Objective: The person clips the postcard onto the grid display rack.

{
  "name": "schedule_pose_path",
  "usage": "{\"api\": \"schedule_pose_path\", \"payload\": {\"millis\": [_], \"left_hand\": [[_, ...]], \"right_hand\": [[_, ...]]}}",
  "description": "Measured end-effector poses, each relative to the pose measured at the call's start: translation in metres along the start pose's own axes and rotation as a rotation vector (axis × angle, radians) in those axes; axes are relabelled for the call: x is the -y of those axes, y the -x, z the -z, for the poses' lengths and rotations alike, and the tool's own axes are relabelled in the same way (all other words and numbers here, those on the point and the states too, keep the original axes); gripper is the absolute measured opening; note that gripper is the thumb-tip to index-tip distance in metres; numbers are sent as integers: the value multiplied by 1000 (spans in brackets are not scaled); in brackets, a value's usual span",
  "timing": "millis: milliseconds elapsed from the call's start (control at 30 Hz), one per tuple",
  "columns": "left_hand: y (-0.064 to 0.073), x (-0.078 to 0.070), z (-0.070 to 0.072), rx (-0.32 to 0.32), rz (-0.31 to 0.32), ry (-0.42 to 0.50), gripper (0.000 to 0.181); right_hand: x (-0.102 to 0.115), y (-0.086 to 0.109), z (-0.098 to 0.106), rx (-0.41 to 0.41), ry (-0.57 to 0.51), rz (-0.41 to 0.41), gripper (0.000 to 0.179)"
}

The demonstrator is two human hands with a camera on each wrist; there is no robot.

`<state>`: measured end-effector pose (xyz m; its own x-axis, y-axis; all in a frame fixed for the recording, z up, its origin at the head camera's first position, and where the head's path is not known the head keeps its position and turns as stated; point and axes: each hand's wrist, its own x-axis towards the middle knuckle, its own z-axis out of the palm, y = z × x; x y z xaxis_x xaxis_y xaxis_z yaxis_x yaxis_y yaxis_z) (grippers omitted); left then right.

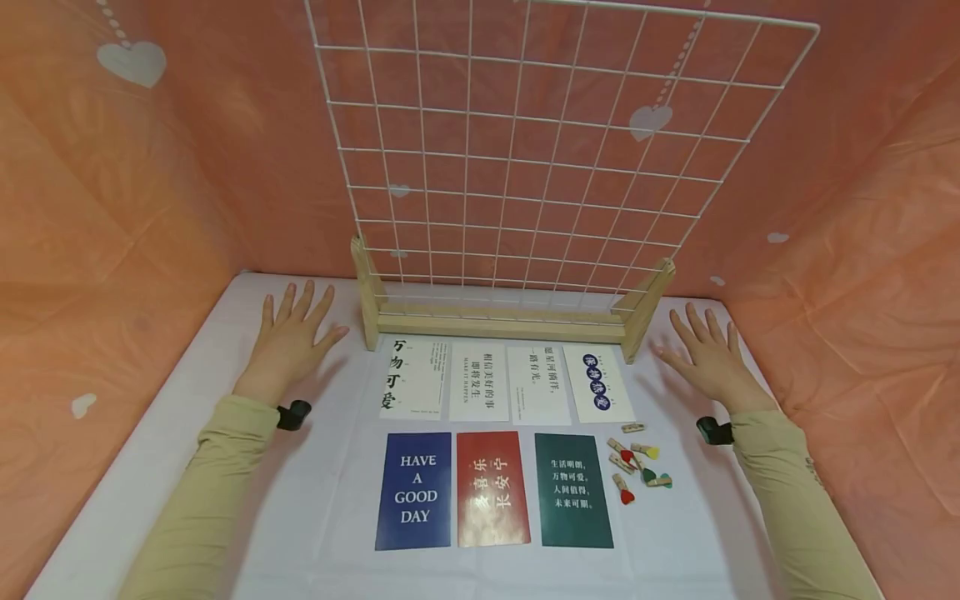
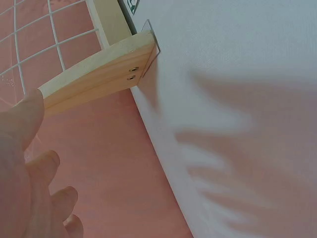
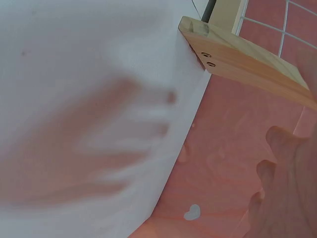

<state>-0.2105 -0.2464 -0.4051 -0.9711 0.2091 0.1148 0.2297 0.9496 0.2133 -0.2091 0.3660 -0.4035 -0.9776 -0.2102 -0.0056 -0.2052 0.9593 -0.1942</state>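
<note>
My left hand (image 1: 288,346), fingers spread, hovers over the left side of the table, its shadow showing in the left wrist view. On the opposite side my right hand (image 1: 708,362) also hovers with spread fingers. Neither holds anything. Between them stands a white wire grid (image 1: 517,158) in a wooden base (image 1: 498,325). Several white cards lie in a row before it, among them one with blue circles (image 1: 598,383). Nearer me lie a blue card (image 1: 415,492), a red card (image 1: 492,489) and a green card (image 1: 573,492). Small wooden clothespins (image 1: 622,461) with coloured hearts lie beside the green card.
A white cloth covers the table (image 1: 322,533). Orange-pink sheets (image 1: 862,275) with pale hearts enclose the back and both sides. The grid rises high and leans at the far edge, its wooden feet (image 1: 647,310) near both hands.
</note>
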Motion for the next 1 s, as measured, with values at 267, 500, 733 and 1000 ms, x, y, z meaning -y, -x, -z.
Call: {"api": "schedule_pose_path", "payload": {"millis": [267,500,733,1000], "left_hand": [[0,2,2,-2,14,15,74],[0,-1,9,-1,18,57,75],[0,-6,17,-21,35,208,75],[5,-8,15,-47,49,375,65]], "right_hand": [[-1,1,1,-11,-12,11,79],[-5,1,1,-39,-1,42,76],[-6,-2,2,-127,-50,128,60],[-2,1,9,-88,-271,74,58]]}}
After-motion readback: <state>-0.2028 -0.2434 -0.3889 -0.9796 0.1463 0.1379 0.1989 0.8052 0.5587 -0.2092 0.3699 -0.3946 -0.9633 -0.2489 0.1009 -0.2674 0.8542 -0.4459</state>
